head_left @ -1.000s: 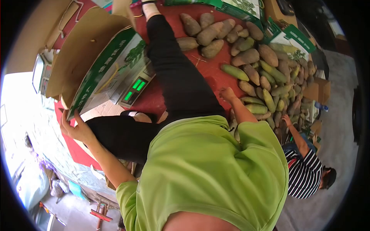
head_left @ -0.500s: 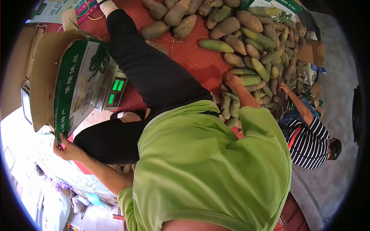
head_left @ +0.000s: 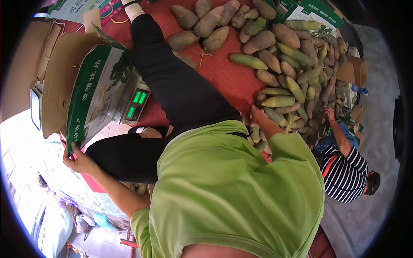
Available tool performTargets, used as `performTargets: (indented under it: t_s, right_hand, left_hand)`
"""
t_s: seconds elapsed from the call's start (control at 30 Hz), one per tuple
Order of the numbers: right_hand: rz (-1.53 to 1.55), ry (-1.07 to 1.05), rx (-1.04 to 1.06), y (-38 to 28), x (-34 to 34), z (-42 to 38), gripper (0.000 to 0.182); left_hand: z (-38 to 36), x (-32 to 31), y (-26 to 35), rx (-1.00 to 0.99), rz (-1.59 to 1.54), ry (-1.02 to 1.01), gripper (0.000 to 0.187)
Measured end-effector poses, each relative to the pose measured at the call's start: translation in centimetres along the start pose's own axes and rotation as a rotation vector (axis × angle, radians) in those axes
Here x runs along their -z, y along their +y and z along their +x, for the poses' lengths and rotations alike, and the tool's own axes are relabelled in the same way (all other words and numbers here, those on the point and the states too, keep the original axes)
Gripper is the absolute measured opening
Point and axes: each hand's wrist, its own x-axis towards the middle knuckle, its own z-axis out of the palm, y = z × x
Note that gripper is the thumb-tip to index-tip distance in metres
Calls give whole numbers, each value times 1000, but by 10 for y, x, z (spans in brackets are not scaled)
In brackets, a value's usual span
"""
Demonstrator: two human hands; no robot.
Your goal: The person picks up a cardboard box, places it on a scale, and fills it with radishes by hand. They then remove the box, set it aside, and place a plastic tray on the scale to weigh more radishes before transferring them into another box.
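My left hand pinches the lower corner of an open cardboard box with a green and white printed side. The box rests at a scale with lit green digits. On the right, my right hand reaches down into a heap of green radishes. Its fingers curl downward among them, and what they grip is hidden. A brownish radish lies just beyond the knuckles, and a green one beside the wrist.
Several large brown radishes lie on the red floor covering. A co-worker in a striped shirt reaches into the heap from the right. More printed boxes stand behind it. My black-trousered leg extends between box and heap.
My right hand has shifted toward me along the near edge of the heap, uncovering a brownish radish. My left hand stays on the box corner. The view has shifted slightly.
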Motion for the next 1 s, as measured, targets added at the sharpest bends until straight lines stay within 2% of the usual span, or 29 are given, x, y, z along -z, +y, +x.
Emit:
performTargets:
  t_s: [0.07, 0.2, 0.27, 0.4, 0.5, 0.53, 0.63, 0.7, 0.73, 0.77, 0.83, 0.9, 1.0]
  right_hand:
    - [-84, 71, 32, 4, -2, -9, 91]
    - [-141, 96, -31, 0, -7, -21, 96]
    - [-184, 115, -20, -1, -16, -17, 114]
    - [-319, 57, 45, 26, -54, 44, 123]
    - [-237, 100, 220, 32, -56, 54, 107]
    - [-200, 174, 138, 25, -44, 39, 85]
    - [-202, 470, 122, 18, -30, 23, 38]
    - [-248, 460, 379, 22, -3, 36, 33]
    - [-118, 543, 340, 15, 11, 37, 27]
    - [-126, 548, 345, 10, 26, 36, 27]
    - [38, 607, 495, -25, 82, -13, 29]
    - [40, 694, 483, -64, 126, -54, 37]
    - [148, 952, 666, -98, 175, -75, 40]
  left_hand:
    - [0, 0, 3, 12, -13, 9, 26]
    - [-1, 0, 8, 19, -8, 16, 24]
    - [-2, 0, 11, 35, -8, 26, 22]
    - [-2, 1, 15, 67, -58, 16, 19]
    - [-2, 3, 26, 96, -61, 18, 18]
    - [-2, 2, 25, 87, -54, 21, 18]
    - [-2, 2, 22, -3, -55, 38, 18]
    - [-2, 2, 21, 10, -82, 37, 19]
    - [-2, 1, 18, 16, -78, 46, 19]
    - [-3, 0, 15, -4, -84, 45, 19]
    - [-2, -1, 14, -17, -84, 59, 20]
    - [-3, 0, 18, -9, -97, 70, 21]
    - [-2, 1, 20, -13, -82, 80, 21]
